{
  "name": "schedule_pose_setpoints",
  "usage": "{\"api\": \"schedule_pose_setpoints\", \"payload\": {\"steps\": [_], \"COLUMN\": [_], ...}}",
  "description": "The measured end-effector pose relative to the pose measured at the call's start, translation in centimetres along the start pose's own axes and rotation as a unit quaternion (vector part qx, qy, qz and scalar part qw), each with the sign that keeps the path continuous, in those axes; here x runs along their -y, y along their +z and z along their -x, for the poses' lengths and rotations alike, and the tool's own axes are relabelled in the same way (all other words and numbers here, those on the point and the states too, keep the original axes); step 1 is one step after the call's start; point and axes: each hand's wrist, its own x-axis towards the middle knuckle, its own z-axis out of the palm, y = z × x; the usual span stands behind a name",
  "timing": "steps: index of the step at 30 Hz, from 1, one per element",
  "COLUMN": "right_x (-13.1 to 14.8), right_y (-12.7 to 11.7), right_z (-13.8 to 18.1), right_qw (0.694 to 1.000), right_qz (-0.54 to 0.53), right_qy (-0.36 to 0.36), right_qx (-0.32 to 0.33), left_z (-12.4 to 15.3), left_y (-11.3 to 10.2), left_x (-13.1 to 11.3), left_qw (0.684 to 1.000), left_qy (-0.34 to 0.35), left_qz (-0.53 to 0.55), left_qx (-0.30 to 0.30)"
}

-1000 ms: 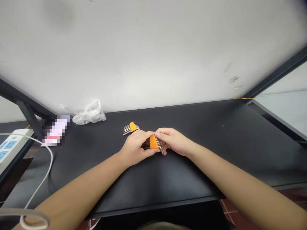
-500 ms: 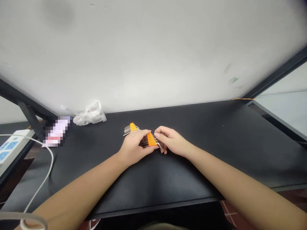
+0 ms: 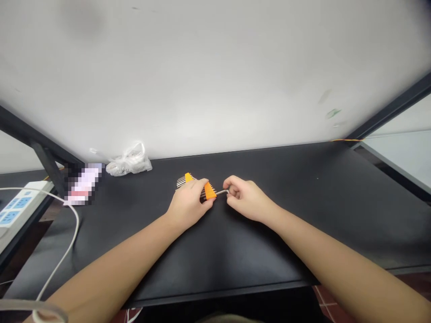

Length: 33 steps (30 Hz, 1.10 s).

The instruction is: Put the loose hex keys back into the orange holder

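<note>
An orange hex key holder point(image 3: 210, 191) with several metal keys lies at the middle of the black table, partly covered by my left hand point(image 3: 189, 201). That hand is closed around it, thumb on the near side and fingers over the top. From the holder's right end a single hex key point(image 3: 221, 192) sticks out. Its bent end meets the fingertips of my right hand point(image 3: 247, 198), which is curled in a loose pinch. More key ends show past the holder's far-left orange end.
A tied clear plastic bag point(image 3: 129, 160) lies against the wall at the back left. Left of it is a blurred pinkish item point(image 3: 83, 183). A white power strip point(image 3: 20, 206) and a white cable point(image 3: 74, 233) are at the left edge. Black frame bars stand on both sides.
My right hand has moved right, away from the holder, and one hex key now sticks out farther toward it. My left hand still grips the holder.
</note>
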Motion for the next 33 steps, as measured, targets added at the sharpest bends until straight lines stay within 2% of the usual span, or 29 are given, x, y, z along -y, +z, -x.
{"api": "schedule_pose_setpoints", "payload": {"steps": [3,7,10,12,14,17,20,26,33], "right_x": [-0.9,-1.9,-1.7,-1.0,-0.1,0.8,0.8,0.8,0.6], "right_y": [-1.1,-2.6,-2.9,-2.5,-1.9,-0.7,0.0,0.1,-1.3], "right_z": [-0.5,-0.7,-0.4,-0.1,0.1,0.2,0.0,-0.1,-0.1], "right_qw": [0.996,0.976,0.966,0.977,0.988,0.989,0.988,0.987,0.984], "right_qz": [0.088,0.207,0.255,0.212,0.125,0.044,0.044,0.063,0.126], "right_qy": [0.023,0.065,0.035,-0.028,-0.093,-0.136,-0.148,-0.151,-0.120], "right_qx": [-0.022,0.010,-0.008,-0.018,0.010,0.040,0.020,0.001,-0.045], "left_z": [-0.1,-0.1,0.1,0.3,0.4,0.5,0.5,0.3,0.2], "left_y": [-0.2,-0.2,0.0,0.1,0.2,0.4,0.5,0.4,0.1], "left_x": [0.1,0.2,0.2,0.1,0.1,0.1,0.1,-0.2,-0.4], "left_qw": [1.000,1.000,0.999,0.999,0.998,0.997,0.996,0.996,0.997], "left_qy": [-0.022,-0.027,-0.018,-0.006,0.015,0.041,0.047,0.034,-0.012], "left_qz": [-0.015,0.005,0.038,0.048,0.052,0.052,0.063,0.081,0.073], "left_qx": [0.002,0.011,0.007,-0.006,-0.021,-0.042,-0.053,-0.032,-0.001]}}
